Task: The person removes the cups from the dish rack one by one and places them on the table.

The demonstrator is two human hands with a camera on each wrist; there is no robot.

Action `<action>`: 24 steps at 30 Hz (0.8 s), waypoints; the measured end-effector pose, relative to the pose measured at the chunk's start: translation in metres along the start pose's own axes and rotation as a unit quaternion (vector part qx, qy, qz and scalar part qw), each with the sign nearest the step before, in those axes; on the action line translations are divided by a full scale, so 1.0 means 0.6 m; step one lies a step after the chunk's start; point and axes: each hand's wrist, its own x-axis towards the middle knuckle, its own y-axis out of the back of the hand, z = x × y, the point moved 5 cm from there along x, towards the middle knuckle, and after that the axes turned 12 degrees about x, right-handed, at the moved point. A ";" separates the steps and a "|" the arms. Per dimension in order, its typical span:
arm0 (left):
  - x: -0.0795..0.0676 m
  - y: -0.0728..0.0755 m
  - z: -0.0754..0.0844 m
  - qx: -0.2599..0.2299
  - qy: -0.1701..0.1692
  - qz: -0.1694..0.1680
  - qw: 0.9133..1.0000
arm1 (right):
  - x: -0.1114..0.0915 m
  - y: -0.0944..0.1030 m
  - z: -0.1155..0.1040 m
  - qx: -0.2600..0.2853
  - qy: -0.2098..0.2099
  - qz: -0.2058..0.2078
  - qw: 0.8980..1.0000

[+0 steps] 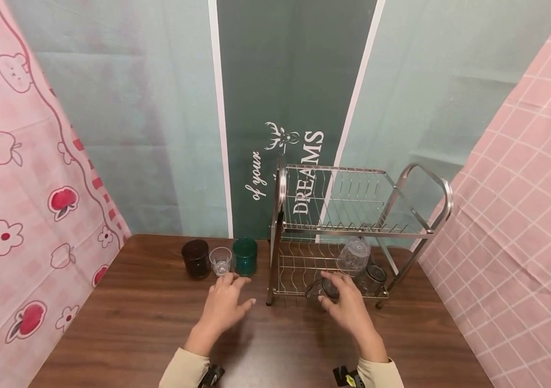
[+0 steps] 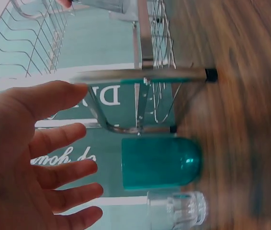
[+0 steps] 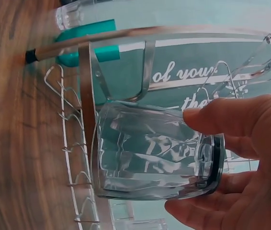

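Note:
My right hand holds a smoky grey drinking glass near its base, thumb on one side and fingers on the other. This glass is upside down, its mouth at the front rail of the lower rack tier. My left hand hovers over the table with fingers spread, touching nothing. Nearest to it are a green glass and a small clear glass; a dark brown glass stands to their left. In the left wrist view, the green glass is beyond the fingertips.
A two-tier metal dish rack stands on the wooden table. On its lower tier, at the right, are an upturned clear glass and another dark glass. Patterned cloths hang around the table.

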 end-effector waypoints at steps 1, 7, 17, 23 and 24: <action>-0.001 -0.002 0.003 -0.007 -0.001 0.002 1.000 | -0.002 -0.001 -0.001 0.004 0.001 0.003 1.000; -0.008 -0.013 0.019 -0.063 -0.011 0.011 0.998 | -0.012 -0.004 -0.006 0.025 0.014 0.023 0.999; -0.023 -0.027 0.036 -0.188 -0.008 0.038 0.981 | -0.032 -0.007 0.000 0.075 0.006 0.075 0.994; -0.024 -0.030 0.038 -0.235 -0.005 0.061 0.970 | -0.047 -0.018 0.010 0.139 -0.043 0.109 0.983; -0.024 -0.031 0.038 -0.243 -0.004 0.063 0.968 | -0.048 -0.020 0.011 0.156 -0.052 0.112 0.980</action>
